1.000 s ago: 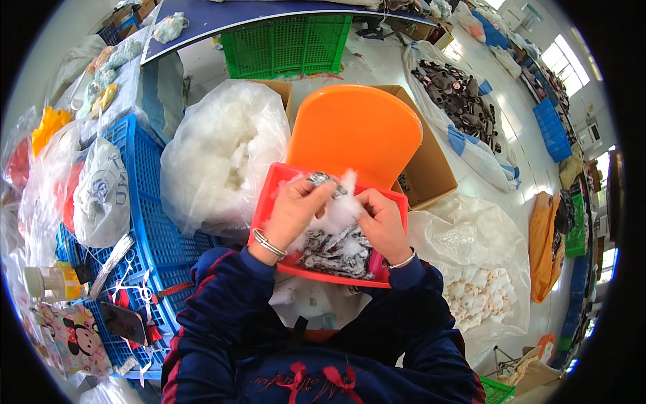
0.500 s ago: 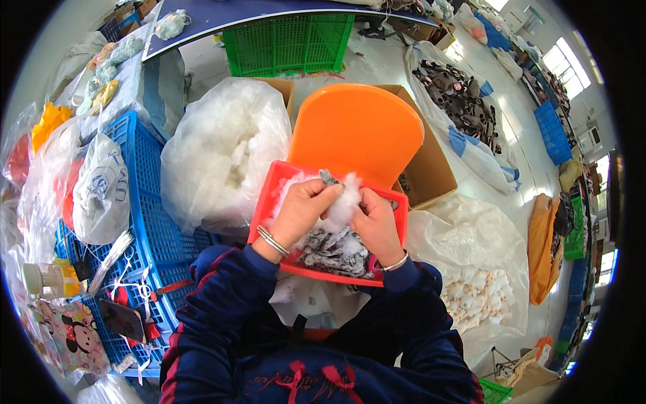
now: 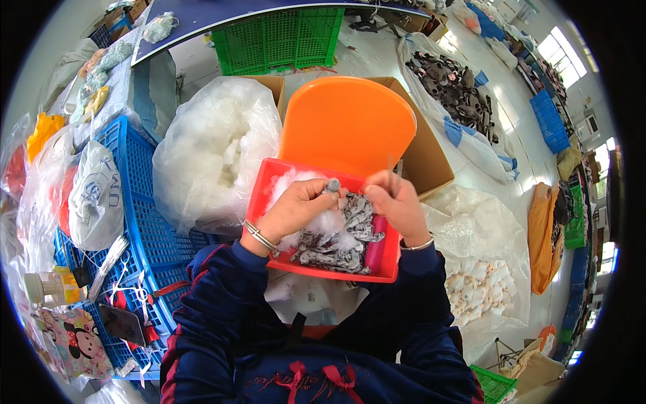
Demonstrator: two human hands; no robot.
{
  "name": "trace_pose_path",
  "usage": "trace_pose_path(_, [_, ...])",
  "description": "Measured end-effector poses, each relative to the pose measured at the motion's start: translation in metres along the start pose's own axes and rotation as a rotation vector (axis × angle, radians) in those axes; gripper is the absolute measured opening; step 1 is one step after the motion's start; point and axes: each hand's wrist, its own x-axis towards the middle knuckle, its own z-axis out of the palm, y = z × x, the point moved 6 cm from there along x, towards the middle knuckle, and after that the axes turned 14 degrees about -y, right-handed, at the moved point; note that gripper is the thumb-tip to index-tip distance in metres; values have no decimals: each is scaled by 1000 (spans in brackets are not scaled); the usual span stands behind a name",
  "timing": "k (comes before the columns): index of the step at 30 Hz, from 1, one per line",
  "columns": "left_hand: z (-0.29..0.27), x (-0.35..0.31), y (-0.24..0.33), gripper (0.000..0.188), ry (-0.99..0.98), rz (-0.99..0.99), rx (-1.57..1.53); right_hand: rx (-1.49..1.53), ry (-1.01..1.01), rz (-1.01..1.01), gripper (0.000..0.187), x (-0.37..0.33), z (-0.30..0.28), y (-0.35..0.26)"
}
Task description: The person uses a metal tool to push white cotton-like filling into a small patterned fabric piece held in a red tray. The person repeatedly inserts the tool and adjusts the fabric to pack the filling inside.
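Observation:
My left hand [image 3: 296, 210] pinches a small grey plush piece [image 3: 332, 185] between thumb and fingers, above the left half of a red plastic tray [image 3: 257, 195]. Close to it, at the tray's right side, my right hand [image 3: 397, 202] is closed, with a thin, blurred stick-like tool [image 3: 390, 163] rising from its fingers; its exact kind is unclear. White fibre stuffing [image 3: 289, 182] lies in the tray under and around my left hand. Several grey and white plush pieces [image 3: 330, 248] are heaped beside the stuffing. A magenta object [image 3: 375, 248] stands along the tray's right inner side.
An orange chair back [image 3: 346, 121] rises just beyond the tray, before a cardboard box [image 3: 427, 161]. Bags of stuffing [image 3: 219, 148] and of pale small pieces [image 3: 481, 293] flank me. Blue crates [image 3: 145, 202] stand left; a green crate [image 3: 282, 44] sits under the far table.
My right hand has moved right and away from the stuffing, and a thin tool now shows in it. The white tuft between my hands is gone from there, baring more grey pieces.

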Motion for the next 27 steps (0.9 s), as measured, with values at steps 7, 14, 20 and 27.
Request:
trace_pose_path(7, [10, 4, -20, 20, -101, -179, 110, -50, -148, 0, 11, 8, 26, 10])
trace_pose_path(14, [20, -3, -23, 32, -200, -300, 26, -133, 43, -69, 9, 6, 11, 7])
trace_pose_path(20, [18, -7, -16, 33, -238, -256, 75, -99, 171, -44, 9, 4, -4, 11])
trace_pose_path(27, [19, -11, -2, 33, -276, -249, 48, -48, 179, -107, 11, 4, -3, 13])
